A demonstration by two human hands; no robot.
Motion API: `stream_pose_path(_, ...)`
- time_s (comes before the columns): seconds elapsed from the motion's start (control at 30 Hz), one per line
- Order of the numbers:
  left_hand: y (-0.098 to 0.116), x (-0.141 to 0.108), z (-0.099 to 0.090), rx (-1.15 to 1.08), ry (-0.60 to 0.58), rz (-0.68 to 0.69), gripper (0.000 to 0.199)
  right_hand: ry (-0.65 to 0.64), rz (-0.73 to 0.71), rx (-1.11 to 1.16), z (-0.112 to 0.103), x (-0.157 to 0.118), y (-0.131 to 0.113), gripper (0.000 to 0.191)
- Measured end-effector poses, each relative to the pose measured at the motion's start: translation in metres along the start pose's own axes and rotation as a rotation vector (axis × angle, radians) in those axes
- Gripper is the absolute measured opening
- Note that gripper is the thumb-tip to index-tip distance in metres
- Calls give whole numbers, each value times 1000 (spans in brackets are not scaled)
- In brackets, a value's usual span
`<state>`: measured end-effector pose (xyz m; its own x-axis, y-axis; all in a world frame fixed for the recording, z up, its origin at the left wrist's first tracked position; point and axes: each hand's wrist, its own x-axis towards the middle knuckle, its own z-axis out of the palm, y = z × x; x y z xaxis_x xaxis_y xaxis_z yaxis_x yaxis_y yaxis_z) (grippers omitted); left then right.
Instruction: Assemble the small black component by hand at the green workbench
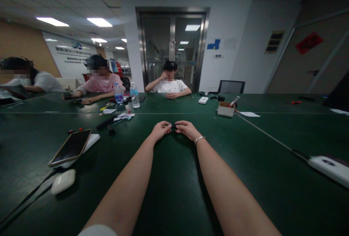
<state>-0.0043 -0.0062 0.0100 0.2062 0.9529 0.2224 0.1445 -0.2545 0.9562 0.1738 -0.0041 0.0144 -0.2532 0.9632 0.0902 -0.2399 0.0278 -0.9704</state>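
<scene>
A: Fingers?
B: On my feed, L hand [160, 130] & R hand [188, 130] each pinch one side of a small black pc [173, 126], ctr, over the green table [174, 185]; can't tell if it's touching.
A: Tips?
B: I'd go light w/ both pinches, wrists steady, so it doesn't slip.
</scene>
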Motion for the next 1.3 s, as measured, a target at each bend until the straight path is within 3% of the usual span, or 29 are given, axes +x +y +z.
stream_pose_path(0.9, -4, 4, -1, 79, 8, -30, 25, -16, 4, -17, 0, 0, 0, 20)
stream_pose_path(1.3, -6, 6, -2, 144, -6, -35, 48, -40, -11, -9, -1, -1, 0, 22)
